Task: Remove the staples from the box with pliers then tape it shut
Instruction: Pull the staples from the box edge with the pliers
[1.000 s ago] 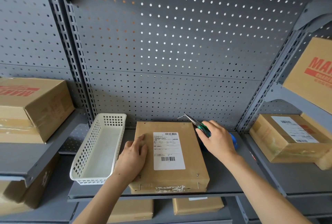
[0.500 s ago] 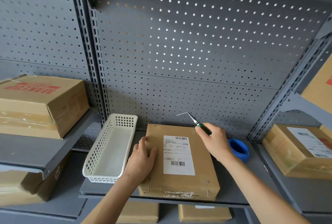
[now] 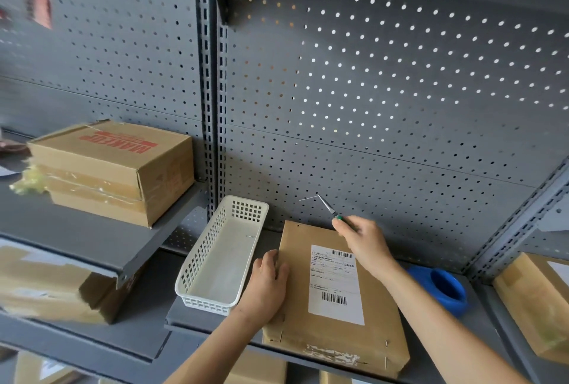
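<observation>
Even, soft daylight; backlight glows through pegboard (image 3: 385, 91) holes, upper right. Left edge of frame motion-blurred, cartons (image 3: 52, 285) smeared. Centre sharp. Wide-angle bending of shelf (image 3: 147, 316) lines toward edges. Shadows faint, no glare.

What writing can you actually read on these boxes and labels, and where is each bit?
"MAKEUP", red, upside down: top of the cardboard box on the left shelf.
White shipping label on the stapled box: barcodes and small print, too small to read.
Label on the right-hand box: cut off, unreadable.
Red patch, upper left: blurred.
</observation>
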A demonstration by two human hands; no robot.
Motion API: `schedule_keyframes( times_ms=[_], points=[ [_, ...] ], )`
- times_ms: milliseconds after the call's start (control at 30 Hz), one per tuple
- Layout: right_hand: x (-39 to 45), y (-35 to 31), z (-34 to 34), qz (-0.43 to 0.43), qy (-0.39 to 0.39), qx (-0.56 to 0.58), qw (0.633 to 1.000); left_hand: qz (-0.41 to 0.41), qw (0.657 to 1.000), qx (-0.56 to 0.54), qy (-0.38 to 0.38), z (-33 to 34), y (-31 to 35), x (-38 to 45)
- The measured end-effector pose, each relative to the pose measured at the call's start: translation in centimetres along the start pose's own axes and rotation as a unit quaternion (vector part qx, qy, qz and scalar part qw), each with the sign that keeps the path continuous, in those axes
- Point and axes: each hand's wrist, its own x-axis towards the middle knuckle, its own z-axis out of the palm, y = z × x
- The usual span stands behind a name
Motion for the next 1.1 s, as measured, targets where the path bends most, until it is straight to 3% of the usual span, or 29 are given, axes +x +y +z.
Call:
schedule_keyframes(
  times_ms=[600, 833, 1100],
  points=[
    [4.5, -3.4, 6.9, 0.001, -0.101, -0.002, 0.995, 0.021, 0.999, -0.034, 0.012, 0.3, -0.4, -0.1],
    [5.4, -4.0, 8.7, -0.045, -0.105, -0.099, 0.989, 0.025, 0.999, -0.035, 0.018, 0.4, -0.7, -0.1],
    [5.4, -5.0, 9.5, -0.103, -0.131, -0.239, 0.957, 0.034, 0.998, -0.031, 0.032, 0.4, -0.8, -0.2]
  ],
)
